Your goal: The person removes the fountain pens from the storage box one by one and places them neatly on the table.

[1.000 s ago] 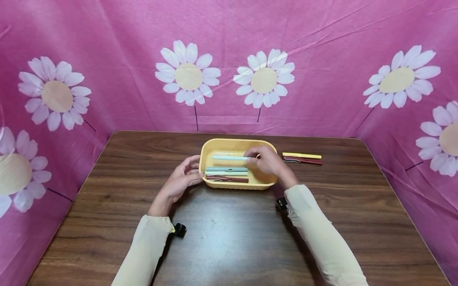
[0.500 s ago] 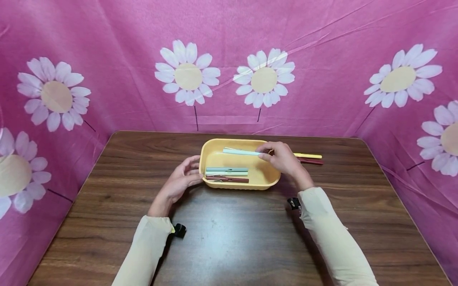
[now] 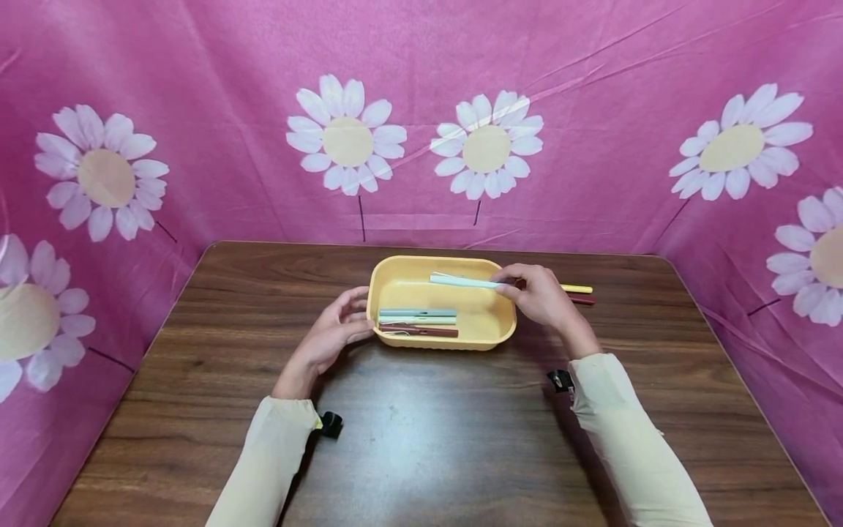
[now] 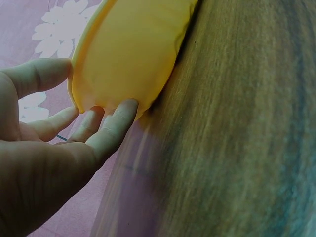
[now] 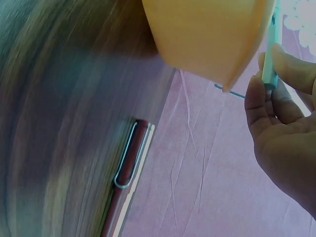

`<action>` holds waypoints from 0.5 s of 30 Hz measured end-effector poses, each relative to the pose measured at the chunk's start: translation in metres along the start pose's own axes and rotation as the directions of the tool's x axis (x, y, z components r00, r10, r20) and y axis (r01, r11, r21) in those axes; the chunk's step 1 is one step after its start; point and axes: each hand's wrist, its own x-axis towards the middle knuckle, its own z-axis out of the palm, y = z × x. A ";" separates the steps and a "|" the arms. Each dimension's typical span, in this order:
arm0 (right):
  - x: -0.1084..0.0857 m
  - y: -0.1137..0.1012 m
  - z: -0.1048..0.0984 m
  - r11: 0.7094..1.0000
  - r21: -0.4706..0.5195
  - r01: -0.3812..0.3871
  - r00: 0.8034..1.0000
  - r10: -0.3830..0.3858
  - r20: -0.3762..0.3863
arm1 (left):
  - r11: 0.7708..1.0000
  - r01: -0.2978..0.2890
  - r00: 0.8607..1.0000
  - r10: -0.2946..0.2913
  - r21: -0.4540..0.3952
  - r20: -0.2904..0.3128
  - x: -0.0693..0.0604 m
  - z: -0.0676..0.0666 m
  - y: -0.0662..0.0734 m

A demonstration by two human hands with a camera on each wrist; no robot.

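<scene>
At the centre of the frame, my right hand [image 3: 536, 294] pinches one end of a pale blue pen [image 3: 461, 281] over the upper right of the yellow tray [image 3: 485, 313], while my left hand [image 3: 331, 335], fingers spread and gripping nothing, touches the tray's left end. The work appears partway: a teal pen [image 3: 415, 312], a pale green pen [image 3: 421, 320] and a brownish-red pen [image 3: 428, 332] lie in the tray's lower left, the held pen is not yet set down, and a yellow pen [image 3: 579, 290] and a maroon pen [image 3: 583, 298] lie outside at right. The dark wood-grain table [image 3: 408, 454], glossy at lower centre, is backed by flower-printed pink cloth [image 3: 408, 36].
</scene>
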 end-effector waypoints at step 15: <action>-0.012 0.017 -0.017 1.000 -0.008 -0.014 1.000 0.014 -0.016 | 1.000 -0.010 1.000 0.010 0.019 0.002 0.001 -0.001 -0.002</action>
